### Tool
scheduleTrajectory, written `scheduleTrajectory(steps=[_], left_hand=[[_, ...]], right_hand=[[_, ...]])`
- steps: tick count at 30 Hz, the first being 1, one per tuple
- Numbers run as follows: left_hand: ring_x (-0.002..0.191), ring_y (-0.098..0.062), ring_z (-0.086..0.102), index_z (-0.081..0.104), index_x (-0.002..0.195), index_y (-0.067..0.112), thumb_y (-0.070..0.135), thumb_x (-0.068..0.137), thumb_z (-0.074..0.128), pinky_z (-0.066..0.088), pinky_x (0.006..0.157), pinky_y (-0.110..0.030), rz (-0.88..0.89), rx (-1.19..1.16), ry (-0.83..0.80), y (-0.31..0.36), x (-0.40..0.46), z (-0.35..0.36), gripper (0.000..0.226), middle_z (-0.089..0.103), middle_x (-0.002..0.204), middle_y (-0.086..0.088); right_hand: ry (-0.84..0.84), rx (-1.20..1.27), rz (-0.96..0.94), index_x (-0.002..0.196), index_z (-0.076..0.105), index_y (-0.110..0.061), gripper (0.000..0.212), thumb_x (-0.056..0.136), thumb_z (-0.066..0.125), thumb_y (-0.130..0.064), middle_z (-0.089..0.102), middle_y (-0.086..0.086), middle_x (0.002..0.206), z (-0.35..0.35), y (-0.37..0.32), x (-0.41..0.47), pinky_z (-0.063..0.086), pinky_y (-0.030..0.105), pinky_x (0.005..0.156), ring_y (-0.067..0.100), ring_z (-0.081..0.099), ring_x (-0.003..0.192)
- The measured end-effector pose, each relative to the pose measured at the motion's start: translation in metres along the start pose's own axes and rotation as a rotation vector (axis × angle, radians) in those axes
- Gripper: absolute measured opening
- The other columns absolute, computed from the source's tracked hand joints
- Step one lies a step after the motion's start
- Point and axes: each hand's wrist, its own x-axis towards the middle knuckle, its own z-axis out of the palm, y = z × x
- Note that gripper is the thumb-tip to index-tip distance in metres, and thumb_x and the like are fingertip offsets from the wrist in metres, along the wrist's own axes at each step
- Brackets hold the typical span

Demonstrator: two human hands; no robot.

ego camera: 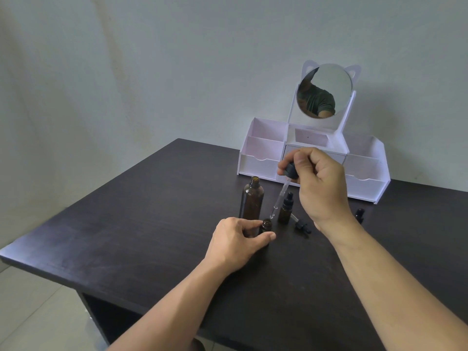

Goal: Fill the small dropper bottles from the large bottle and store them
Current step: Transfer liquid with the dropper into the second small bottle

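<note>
The large amber bottle stands uncapped on the dark table. In front of it my left hand holds a small open amber bottle between thumb and fingers. My right hand pinches the black bulb of a long glass dropper, whose tip hangs just above the small bottle's mouth. A second small amber bottle with its black dropper cap on stands right beside it. A loose small dropper cap lies on the table to the right.
A white desk organiser with open compartments and a round cat-ear mirror stands at the back of the table. Another small dark bottle shows behind my right wrist. The table's left and front edges drop to a tiled floor.
</note>
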Motion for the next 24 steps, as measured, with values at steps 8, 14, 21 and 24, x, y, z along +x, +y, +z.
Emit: scheduleTrajectory(steps=[8,14,21,24], left_hand=[[0.076,-0.001,0.062,0.068,0.121,0.022,0.054,0.074,0.075,0.046,0.067,-0.010,0.005,0.004,0.007,0.000,0.000,0.001,0.058,0.066,0.081,0.012],[0.085,-0.005,0.065,0.067,0.123,0.020,0.053,0.075,0.074,0.055,0.080,-0.021,0.018,0.004,-0.011,0.000,0.000,0.000,0.059,0.070,0.094,0.007],[0.088,-0.004,0.065,0.067,0.122,0.021,0.055,0.074,0.075,0.054,0.082,-0.020,0.026,0.000,-0.001,-0.001,0.001,0.001,0.059,0.072,0.100,0.005],[0.083,-0.005,0.066,0.067,0.122,0.021,0.055,0.075,0.075,0.055,0.079,-0.022,0.024,0.001,-0.003,-0.001,0.001,0.000,0.059,0.071,0.092,0.006]], right_hand=[[-0.011,-0.039,0.006,0.081,0.066,-0.017,0.028,0.100,0.046,-0.012,0.070,-0.002,0.080,0.005,0.004,-0.008,0.053,0.056,0.076,0.039,0.062,0.077],[-0.022,-0.084,-0.007,0.080,0.068,-0.015,0.028,0.099,0.048,-0.010,0.068,-0.005,0.074,0.006,0.002,-0.011,0.054,0.044,0.073,0.028,0.062,0.074],[-0.043,-0.035,0.010,0.081,0.069,-0.006,0.026,0.098,0.049,-0.007,0.070,0.002,0.076,0.008,0.002,-0.013,0.055,0.030,0.073,0.019,0.064,0.074],[-0.063,-0.022,0.000,0.082,0.068,-0.004,0.026,0.098,0.049,-0.007,0.070,0.003,0.075,0.008,0.000,-0.013,0.055,0.027,0.072,0.020,0.064,0.074]])
